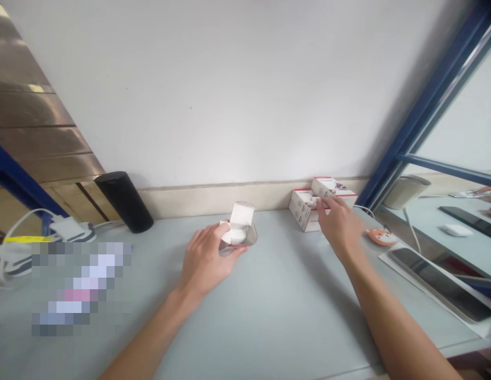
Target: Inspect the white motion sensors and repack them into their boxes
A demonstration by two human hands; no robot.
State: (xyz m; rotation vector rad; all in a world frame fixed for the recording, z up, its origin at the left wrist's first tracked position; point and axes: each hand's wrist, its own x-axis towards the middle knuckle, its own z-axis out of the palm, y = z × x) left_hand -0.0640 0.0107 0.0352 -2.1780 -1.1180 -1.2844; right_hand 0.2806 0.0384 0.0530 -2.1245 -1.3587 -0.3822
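In the middle of the table, my left hand [208,258] is closed around a small white cardboard box [242,214]. Its lid flap stands up, and something white shows inside. Over to the right, my right hand [342,224] reaches to an open white box with red edges [302,214]. The thumb and fingers are pinched together at its opening, and whatever they hold is hidden. A second red-edged white box [326,184] stands right behind it against the wall.
A black cylinder [124,203] stands at the back left, near white plugs and cables [67,227]. A blurred-out item [81,287] lies at the left. On the right are an orange animal-face object [382,236], a phone [439,285] on white paper and a blue-framed mirror [435,95].
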